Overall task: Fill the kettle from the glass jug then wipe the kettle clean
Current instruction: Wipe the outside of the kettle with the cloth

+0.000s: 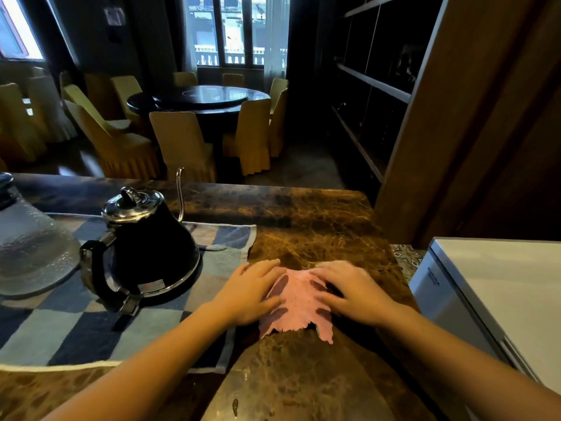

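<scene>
So, kettle (pixel 148 250) sits on the checked towel (pixel 60 335) left of the pink cloth (pixel 299 302), lid (pixel 132 205) on, so no idea what's inside. Thin spout (pixel 180 192) points away from me, handle (pixel 94 268) toward the near left. Glass jug (pixel 27 247) just left of it is cut by the frame edge, water level unreadable. My left hand (pixel 252 290) and right hand (pixel 349 291) lie flat, fingers straight, pressing that cloth onto the marble counter (pixel 318 226), right one slightly blurred
</scene>
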`<state>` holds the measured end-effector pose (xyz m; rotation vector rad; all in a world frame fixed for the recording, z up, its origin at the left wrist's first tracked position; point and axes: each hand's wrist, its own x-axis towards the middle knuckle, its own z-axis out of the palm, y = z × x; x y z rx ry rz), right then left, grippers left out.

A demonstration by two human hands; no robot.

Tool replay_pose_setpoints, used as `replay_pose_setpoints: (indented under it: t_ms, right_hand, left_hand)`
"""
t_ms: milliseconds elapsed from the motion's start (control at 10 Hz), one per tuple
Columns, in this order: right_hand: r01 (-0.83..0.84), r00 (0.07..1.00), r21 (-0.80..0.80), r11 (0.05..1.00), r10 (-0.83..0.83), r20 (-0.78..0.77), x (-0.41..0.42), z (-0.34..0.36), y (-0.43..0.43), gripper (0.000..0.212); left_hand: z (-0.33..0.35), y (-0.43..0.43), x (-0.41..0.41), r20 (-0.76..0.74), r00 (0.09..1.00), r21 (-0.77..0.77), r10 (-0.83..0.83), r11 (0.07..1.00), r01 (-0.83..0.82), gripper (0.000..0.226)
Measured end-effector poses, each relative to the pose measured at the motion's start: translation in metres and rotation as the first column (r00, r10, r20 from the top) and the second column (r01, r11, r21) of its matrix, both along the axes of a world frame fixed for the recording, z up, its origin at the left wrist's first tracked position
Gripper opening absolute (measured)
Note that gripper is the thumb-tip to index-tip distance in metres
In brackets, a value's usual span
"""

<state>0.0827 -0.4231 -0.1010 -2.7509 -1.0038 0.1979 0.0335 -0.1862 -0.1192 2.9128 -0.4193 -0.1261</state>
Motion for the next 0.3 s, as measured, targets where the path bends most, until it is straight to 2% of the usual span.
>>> replay_pose_setpoints:
  t_ms: [100, 200, 300]
  right_hand:
    - [-0.055, 0.991, -0.297, 0.953, 0.016, -0.133, -0.004, -0.013, 0.004, 0.077]
    - [-0.051, 0.987, -0.333, 0.942, -0.004, -0.162, 0.000, -0.012, 0.001, 0.083]
    - [-0.062, 0.985, -0.298, 0.953, 0.011, -0.171, -0.003, -0.005, 0.005, 0.082]
  left_hand:
    - [-0.017, -0.001, -0.007, -0.207, 0.978, 0.147, -0.004, 0.988, 0.035, 0.091]
    - [-0.014, 0.007, -0.004, -0.219, 0.976, 0.179, 0.004, 0.983, 0.036, 0.096]
    - [-0.009, 0.009, -0.008, -0.232, 0.973, 0.220, -0.014, 0.973, 0.066, 0.099]
